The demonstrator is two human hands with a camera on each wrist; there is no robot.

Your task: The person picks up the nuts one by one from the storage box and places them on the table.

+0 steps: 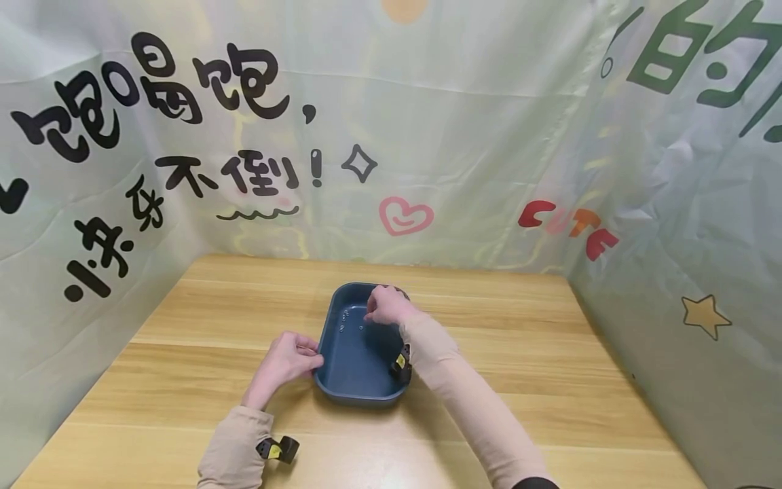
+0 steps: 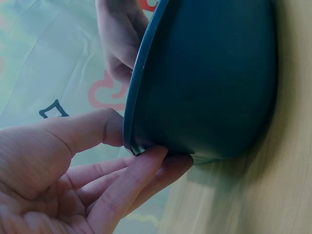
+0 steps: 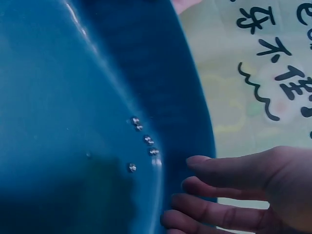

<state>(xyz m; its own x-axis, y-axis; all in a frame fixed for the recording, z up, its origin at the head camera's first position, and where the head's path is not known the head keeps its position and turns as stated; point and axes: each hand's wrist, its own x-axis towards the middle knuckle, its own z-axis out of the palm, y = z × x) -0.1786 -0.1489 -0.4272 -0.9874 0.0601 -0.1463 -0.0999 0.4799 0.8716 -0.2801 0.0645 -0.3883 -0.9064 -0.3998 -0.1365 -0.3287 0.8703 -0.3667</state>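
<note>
A dark blue rectangular plastic basin (image 1: 360,370) with rounded corners sits on the wooden table. My left hand (image 1: 287,360) pinches its near left rim; in the left wrist view the thumb (image 2: 113,127) lies at the rim and the fingers rest against the outer wall. Several small shiny metal balls (image 3: 148,140) lie on the basin floor along one side wall. Over the far part of the basin is my right hand (image 1: 387,305). In the right wrist view its fingers (image 3: 214,209) reach down close to the balls, loosely bent, and no object shows between thumb and fingertips.
The wooden table (image 1: 519,380) extends around the basin on all sides. Light printed cloth (image 1: 476,136) with lettering, a heart and a star hangs along the back and both sides. A small black camera (image 1: 277,449) is strapped at the left wrist, another (image 1: 401,363) at the right.
</note>
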